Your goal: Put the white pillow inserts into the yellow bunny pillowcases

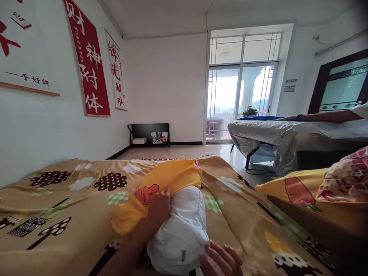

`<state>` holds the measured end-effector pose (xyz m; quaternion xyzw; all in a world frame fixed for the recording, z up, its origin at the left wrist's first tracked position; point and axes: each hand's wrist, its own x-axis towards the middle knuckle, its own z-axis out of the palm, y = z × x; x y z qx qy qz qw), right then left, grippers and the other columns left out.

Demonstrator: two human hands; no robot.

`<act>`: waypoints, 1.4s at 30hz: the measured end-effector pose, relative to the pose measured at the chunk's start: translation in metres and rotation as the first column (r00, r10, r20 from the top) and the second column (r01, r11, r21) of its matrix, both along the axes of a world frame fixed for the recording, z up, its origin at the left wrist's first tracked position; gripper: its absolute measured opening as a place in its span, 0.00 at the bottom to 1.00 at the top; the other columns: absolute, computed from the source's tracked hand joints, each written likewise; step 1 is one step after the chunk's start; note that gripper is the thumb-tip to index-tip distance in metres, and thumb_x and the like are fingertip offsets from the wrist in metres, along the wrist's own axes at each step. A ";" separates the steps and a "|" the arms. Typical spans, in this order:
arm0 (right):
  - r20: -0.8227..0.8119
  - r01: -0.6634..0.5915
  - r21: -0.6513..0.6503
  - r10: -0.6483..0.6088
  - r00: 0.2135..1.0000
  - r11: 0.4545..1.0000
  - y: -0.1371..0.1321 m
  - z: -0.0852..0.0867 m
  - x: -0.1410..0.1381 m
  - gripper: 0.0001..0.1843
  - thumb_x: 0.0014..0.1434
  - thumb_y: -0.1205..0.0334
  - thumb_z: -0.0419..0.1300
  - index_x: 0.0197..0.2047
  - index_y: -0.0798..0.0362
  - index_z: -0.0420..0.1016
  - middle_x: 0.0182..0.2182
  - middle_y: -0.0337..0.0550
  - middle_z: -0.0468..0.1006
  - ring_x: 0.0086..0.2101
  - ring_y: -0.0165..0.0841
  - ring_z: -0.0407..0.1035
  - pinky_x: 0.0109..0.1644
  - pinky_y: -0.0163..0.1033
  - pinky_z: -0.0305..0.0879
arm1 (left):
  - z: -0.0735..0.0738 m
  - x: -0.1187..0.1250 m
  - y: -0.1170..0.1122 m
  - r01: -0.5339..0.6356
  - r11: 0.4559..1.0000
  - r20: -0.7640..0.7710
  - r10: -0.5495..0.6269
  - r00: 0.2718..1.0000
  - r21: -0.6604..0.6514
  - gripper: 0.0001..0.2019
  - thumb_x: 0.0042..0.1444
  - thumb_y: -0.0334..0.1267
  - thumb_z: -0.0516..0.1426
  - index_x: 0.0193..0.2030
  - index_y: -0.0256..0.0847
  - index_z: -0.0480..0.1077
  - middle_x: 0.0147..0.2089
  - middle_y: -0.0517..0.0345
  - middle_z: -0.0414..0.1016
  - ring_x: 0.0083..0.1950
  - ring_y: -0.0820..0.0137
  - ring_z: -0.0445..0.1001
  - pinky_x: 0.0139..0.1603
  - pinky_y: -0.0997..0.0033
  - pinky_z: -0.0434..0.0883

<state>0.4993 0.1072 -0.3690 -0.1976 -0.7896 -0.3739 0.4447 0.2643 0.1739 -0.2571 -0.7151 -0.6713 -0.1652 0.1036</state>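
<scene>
A white pillow (pixel 184 226) lies on the bed in front of me, its far end inside a yellow pillowcase (pixel 172 176) printed with a carrot. My left hand (pixel 159 207) is closed on the pillowcase's open edge where it meets the pillow. My right hand (pixel 221 260) rests against the pillow's near end at the bottom of the view, fingers together and curled against the white fabric.
A tan bedsheet (pixel 66 203) with tree and cloud prints covers the bed. At right lie a second yellow carrot pillow (pixel 299 188) and a pink patterned pillow (pixel 347 178). Another person's arm (pixel 324 115) reaches over a grey-covered bed (pixel 276 132). Glass doors stand at the back.
</scene>
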 end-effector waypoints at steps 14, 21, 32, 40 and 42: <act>0.133 0.040 -0.707 0.076 0.988 0.706 0.049 0.079 -0.088 0.39 0.55 0.57 0.54 0.69 0.54 0.49 0.66 0.49 0.55 0.65 0.39 0.46 0.65 0.47 0.39 | 0.013 -0.018 -0.008 0.170 0.962 0.412 -0.246 0.877 0.214 0.12 0.59 0.38 0.50 0.24 0.41 0.60 0.23 0.63 0.69 0.26 0.75 0.67 0.27 0.78 0.60; 0.041 -0.020 -0.639 0.060 0.997 0.769 0.081 0.098 -0.148 0.16 0.57 0.63 0.53 0.47 0.50 0.75 0.42 0.48 0.78 0.51 0.40 0.66 0.61 0.46 0.50 | 0.001 -0.021 -0.038 0.270 0.780 -0.123 -0.245 0.962 0.565 0.11 0.60 0.31 0.50 0.26 0.42 0.63 0.22 0.61 0.69 0.25 0.70 0.70 0.27 0.71 0.58; -0.045 -0.073 -0.294 0.062 0.997 0.953 0.052 0.045 -0.136 0.27 0.63 0.58 0.53 0.63 0.55 0.61 0.61 0.48 0.66 0.61 0.36 0.55 0.62 0.42 0.49 | -0.018 -0.080 -0.009 0.220 0.564 -0.218 -0.073 0.973 0.796 0.14 0.63 0.32 0.51 0.25 0.41 0.61 0.21 0.62 0.63 0.26 0.69 0.65 0.33 0.69 0.61; -0.037 0.171 -0.236 -0.185 0.982 0.957 0.046 -0.019 -0.141 0.31 0.60 0.52 0.54 0.63 0.57 0.62 0.60 0.50 0.67 0.64 0.42 0.48 0.65 0.45 0.37 | -0.012 -0.049 -0.029 0.298 0.557 -0.266 -0.139 0.954 0.775 0.12 0.63 0.30 0.49 0.27 0.40 0.62 0.23 0.61 0.62 0.26 0.69 0.62 0.30 0.69 0.59; -0.112 0.198 -0.261 -0.233 0.966 0.945 0.055 -0.025 -0.159 0.32 0.59 0.52 0.55 0.63 0.58 0.61 0.57 0.53 0.70 0.62 0.43 0.52 0.65 0.46 0.41 | -0.006 -0.031 -0.041 0.377 0.555 -0.357 -0.149 0.922 0.742 0.13 0.64 0.29 0.45 0.28 0.40 0.62 0.24 0.59 0.63 0.26 0.68 0.62 0.28 0.67 0.57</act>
